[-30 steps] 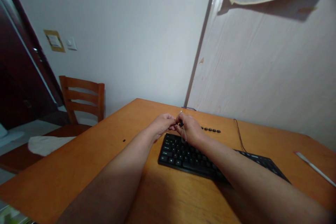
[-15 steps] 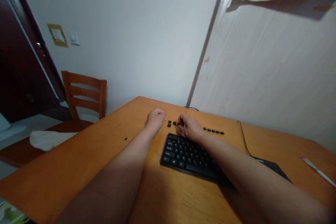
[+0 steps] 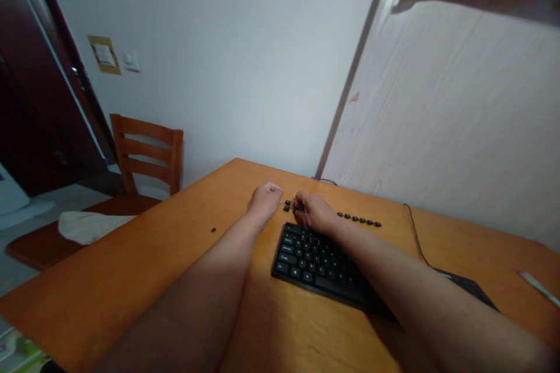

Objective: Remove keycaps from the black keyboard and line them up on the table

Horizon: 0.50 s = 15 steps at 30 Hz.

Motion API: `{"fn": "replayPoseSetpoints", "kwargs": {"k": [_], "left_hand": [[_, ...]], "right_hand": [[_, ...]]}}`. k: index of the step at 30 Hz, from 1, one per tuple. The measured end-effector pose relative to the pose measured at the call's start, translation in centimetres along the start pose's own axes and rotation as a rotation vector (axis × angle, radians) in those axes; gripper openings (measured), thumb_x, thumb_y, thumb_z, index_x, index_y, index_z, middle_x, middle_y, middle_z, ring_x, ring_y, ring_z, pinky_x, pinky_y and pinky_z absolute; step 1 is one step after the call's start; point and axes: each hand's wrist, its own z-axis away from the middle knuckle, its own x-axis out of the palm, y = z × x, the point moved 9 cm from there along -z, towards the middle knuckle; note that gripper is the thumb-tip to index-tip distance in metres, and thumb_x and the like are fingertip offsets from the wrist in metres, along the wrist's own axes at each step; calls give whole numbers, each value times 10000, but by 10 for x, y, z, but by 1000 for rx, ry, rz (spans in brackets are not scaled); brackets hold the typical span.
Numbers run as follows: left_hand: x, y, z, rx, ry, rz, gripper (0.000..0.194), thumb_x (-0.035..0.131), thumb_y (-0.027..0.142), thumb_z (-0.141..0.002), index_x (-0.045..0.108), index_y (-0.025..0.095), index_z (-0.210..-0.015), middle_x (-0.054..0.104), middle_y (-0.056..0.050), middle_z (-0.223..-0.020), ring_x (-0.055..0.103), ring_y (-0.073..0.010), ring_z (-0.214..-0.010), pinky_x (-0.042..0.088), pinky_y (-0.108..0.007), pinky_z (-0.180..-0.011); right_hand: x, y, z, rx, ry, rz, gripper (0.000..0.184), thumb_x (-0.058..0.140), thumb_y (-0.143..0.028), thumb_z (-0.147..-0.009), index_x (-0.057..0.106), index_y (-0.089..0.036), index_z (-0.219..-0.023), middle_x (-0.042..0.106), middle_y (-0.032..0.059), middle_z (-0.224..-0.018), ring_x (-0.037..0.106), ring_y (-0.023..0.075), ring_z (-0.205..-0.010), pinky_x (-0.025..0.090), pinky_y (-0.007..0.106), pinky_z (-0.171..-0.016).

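Observation:
My left hand (image 3: 265, 201) is closed in a loose fist over the table, just left of two small black keycaps (image 3: 287, 206). Whether it holds anything is hidden. My right hand (image 3: 315, 211) is closed just beyond the keyboard's back edge, its fingertips at the row of keycaps. Thin wire loops of what looks like a keycap puller (image 3: 307, 220) hang from under its fingers. Below my right wrist lies the black keyboard (image 3: 301, 256), partly covered by the forearm. More keycaps (image 3: 359, 220) stand in a row to the right of my hand.
One small black piece (image 3: 213, 230) lies alone on the wooden table (image 3: 175, 256), left of my left forearm. A cable (image 3: 415, 233) runs behind the keyboard's right end. A white-handled tool (image 3: 540, 288) lies far right. A wooden chair (image 3: 149, 151) stands left, with white cloth on its seat.
My right hand has shifted slightly left, and its fingers now cover a keycap that showed before. My left hand stays closed. The whole view has shifted a little.

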Motion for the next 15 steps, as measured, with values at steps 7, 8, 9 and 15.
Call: {"fn": "replayPoseSetpoints", "kwargs": {"k": [7,8,9,15], "left_hand": [[1,1,0,22,-2,-35,84,604,259,-748,622,184,-782,637,-16,-631,488,-124,-510,329,-231,-501],[1,2,0,25,-4,-46,90,603,262,-751,624,183,-788,642,-18,-639,492,-124,-515,335,-231,-504],[1,3,1,25,-5,-60,97,600,266,-756,625,181,-794,647,-21,-649,496,-124,-519,340,-230,-505],[1,7,5,4,5,-142,151,577,295,-778,625,163,-833,662,-25,-690,521,-119,-543,361,-216,-508]], "right_hand": [[3,1,-1,-18,8,-1,187,574,-150,-736,573,-204,-914,612,15,-771,501,146,-672,312,237,-588],[3,1,-1,-10,8,3,183,575,-155,-740,575,-203,-917,614,17,-773,502,147,-671,312,238,-587],[2,1,-1,-4,9,7,180,574,-160,-745,578,-202,-920,616,20,-777,504,148,-673,313,238,-587],[-1,-1,-1,3,13,17,163,579,-195,-772,585,-192,-935,639,37,-815,526,157,-716,329,242,-612]]}}
